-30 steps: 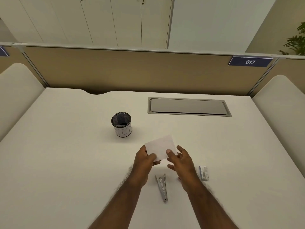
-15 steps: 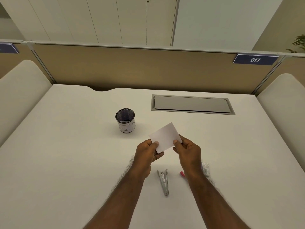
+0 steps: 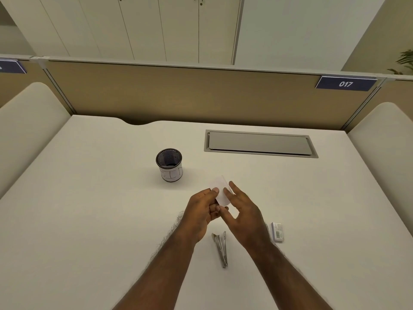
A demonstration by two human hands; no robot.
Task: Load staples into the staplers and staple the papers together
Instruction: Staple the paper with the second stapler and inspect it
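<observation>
Pinching the papers [image 3: 220, 190] in my left hand [image 3: 201, 212] fingers, right hand [image 3: 243, 211] released alongside, above the stapler [image 3: 220, 248].

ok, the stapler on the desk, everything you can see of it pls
The stapler is slim, silvery and looks like metal. It lies on the white desk with its arms splayed open in a narrow V, hinge end toward the person. It sits below and between both forearms; neither hand touches it. Whether staples are loaded cannot be told.
</observation>
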